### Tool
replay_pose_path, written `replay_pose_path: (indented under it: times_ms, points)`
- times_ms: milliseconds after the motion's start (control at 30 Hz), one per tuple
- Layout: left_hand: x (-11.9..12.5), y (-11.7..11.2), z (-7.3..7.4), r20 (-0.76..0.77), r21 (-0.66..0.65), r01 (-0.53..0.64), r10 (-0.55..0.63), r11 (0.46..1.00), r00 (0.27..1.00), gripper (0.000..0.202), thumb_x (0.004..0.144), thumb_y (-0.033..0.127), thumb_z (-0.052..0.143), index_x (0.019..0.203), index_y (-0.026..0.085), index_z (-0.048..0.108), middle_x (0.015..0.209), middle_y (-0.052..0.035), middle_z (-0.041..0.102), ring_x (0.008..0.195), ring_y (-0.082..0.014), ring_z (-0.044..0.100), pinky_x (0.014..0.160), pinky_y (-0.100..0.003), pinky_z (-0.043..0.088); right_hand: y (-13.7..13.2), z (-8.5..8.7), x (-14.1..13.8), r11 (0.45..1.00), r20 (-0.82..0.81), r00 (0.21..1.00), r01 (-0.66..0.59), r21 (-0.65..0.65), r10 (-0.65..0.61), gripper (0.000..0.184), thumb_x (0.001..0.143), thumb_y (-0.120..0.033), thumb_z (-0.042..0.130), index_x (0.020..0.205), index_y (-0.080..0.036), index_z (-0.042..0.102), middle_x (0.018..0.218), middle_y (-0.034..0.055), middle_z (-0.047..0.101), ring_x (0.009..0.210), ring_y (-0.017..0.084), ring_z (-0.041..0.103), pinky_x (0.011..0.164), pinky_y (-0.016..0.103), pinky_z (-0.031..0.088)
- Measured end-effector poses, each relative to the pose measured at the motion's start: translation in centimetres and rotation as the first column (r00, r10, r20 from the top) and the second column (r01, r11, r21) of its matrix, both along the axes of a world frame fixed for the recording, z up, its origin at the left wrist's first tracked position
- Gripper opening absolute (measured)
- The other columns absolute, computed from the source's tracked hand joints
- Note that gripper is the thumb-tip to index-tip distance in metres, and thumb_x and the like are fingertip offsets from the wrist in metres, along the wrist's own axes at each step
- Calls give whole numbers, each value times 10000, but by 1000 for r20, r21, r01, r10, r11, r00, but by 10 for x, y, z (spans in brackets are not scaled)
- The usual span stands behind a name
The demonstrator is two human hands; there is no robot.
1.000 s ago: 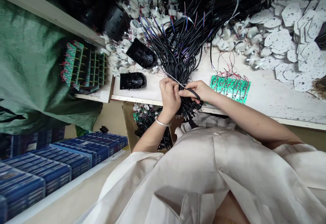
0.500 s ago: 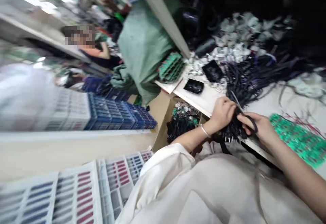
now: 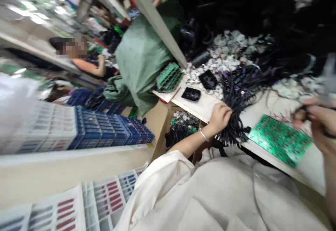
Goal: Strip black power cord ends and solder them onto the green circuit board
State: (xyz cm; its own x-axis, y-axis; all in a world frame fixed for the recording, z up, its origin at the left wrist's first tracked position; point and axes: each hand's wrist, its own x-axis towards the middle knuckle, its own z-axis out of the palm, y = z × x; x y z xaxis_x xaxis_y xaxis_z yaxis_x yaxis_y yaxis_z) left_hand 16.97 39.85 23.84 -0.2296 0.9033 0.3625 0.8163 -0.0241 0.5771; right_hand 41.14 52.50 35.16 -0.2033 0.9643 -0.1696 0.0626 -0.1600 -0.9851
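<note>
My left hand (image 3: 219, 119), with a bracelet at its wrist, is closed at the left side of a bundle of black cables (image 3: 235, 119) on the bench edge. The cables' cut-looking ends hang toward my lap. Out at the right edge my right hand (image 3: 321, 120) grips scissors (image 3: 328, 80), blurred by motion, their blades pointing up and away. Between my hands lies a green circuit board panel (image 3: 280, 140) with thin red wires. My left fingertips are partly hidden among the cables.
White small parts (image 3: 231, 45) are heaped behind the cables. Two black pieces (image 3: 191, 94) lie left of them, near stacked green boards (image 3: 169, 77). Below the bench stands a cardboard box (image 3: 160, 147) of scrap. Crates (image 3: 89, 126) line the left; a co-worker (image 3: 89, 64) sits beyond.
My right hand has moved from the cables to the far right with the scissors. My left hand stays at the bundle. The view has shifted, showing more of the green panel.
</note>
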Motion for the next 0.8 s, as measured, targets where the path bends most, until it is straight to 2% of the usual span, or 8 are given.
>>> replay_pose_path:
  times_ms: [67,133,233,333,433,533,700,800]
  points:
    - [2,-2,5,71,11,-93,92,996,993,609,908,547,687,1306,115,528,1326,-234,555,1314,-337,497,1138,-557,422,-3,-14,1,989,-48,988,-146,-16,146,225,732,-447,752,868,-279,688,687,44,632,611,185,623,705,455,441]
    - [3,1,9,176,-73,-203,213,976,961,936,792,587,801,1457,89,370,1494,-277,429,1453,-375,390,1213,-568,345,-15,-42,-8,974,-96,984,-165,-154,151,414,736,-530,739,1026,-265,609,798,25,673,687,181,672,787,425,493]
    - [2,16,13,351,-275,-86,183,958,918,956,715,495,879,1430,100,381,1462,-243,503,1398,-341,495,1204,-505,389,-41,-87,-37,945,-133,979,-185,-271,154,615,645,-610,764,1077,-233,542,823,-3,652,758,169,648,826,378,513]
    - [6,37,19,451,-385,-14,202,923,869,914,610,350,948,1336,116,445,1358,-190,614,1264,-288,612,1172,-453,444,-60,-109,-70,945,-114,963,-261,-197,243,630,689,-579,741,1175,-238,531,1036,35,661,947,181,623,945,370,490]
    - [12,51,30,516,-435,-86,326,896,792,822,545,271,969,1223,150,521,1254,-136,684,1142,-257,675,1108,-434,504,-66,-107,-91,940,-197,965,-223,-257,175,606,707,-610,677,1152,-237,502,1092,38,634,1045,192,592,1023,367,450]
    - [14,51,40,537,-446,-110,365,888,761,678,554,277,938,1120,163,583,1129,-91,726,1024,-236,705,1012,-417,561,-68,-100,-94,934,-278,951,-218,-282,137,548,708,-623,645,1079,-251,490,1020,12,622,990,182,590,969,342,470]
    - [8,21,53,519,-487,-156,428,860,740,575,550,396,856,1012,165,604,988,-59,724,913,-220,701,866,-367,591,-83,-92,-87,895,-469,864,-344,-285,183,548,687,-597,702,1062,-277,461,969,-16,623,887,156,612,909,320,506]
    - [2,3,78,452,-413,-264,448,872,772,600,561,420,844,1048,188,580,1036,-51,711,960,-225,693,905,-378,582,-87,-77,-88,892,-556,787,-420,-169,266,540,703,-555,740,1077,-275,470,1082,14,610,1003,162,615,1013,339,485]
